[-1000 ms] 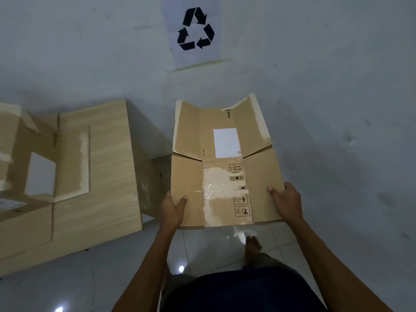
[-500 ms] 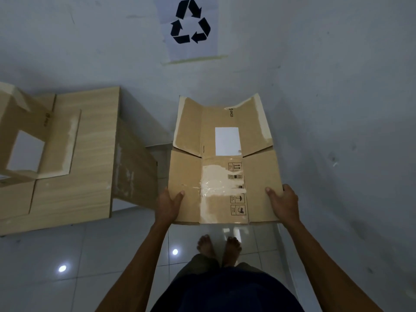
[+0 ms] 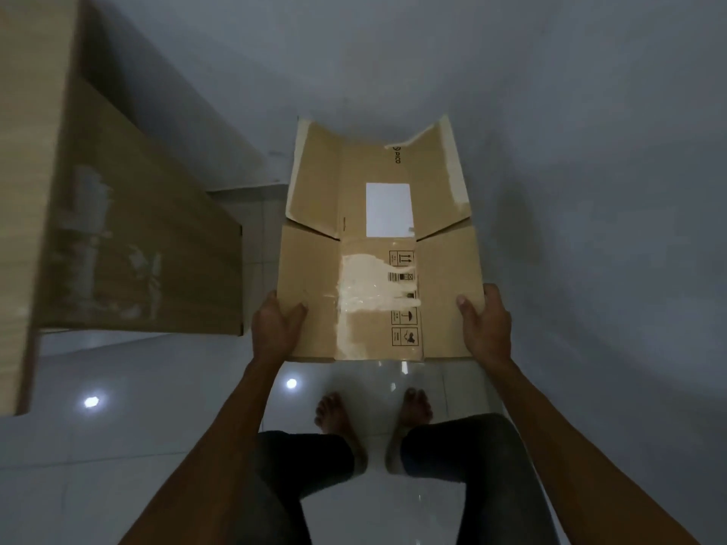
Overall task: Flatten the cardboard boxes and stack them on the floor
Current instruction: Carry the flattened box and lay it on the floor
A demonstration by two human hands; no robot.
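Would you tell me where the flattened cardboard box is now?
The flattened cardboard box is centre frame in the head view, gripped between the left hand and right hand, right of the wooden furniture.

This looks like a plain indoor room, most likely in a home, though nothing settles it. The glossy white tiled floor point(image 3: 137, 466) runs up to a plain pale grey painted wall point(image 3: 590, 131). Two round bright spots point(image 3: 91, 402) on the tiles are reflected lights. A light wood-grain laminate desk point(image 3: 137, 249), blurred at the left, stands by the wall. The person's bare feet point(image 3: 334, 415) rest on the tiles, which suits a domestic room. The flattened brown cardboard box point(image 3: 310, 269) bears torn tape and a white label, like a used parcel.
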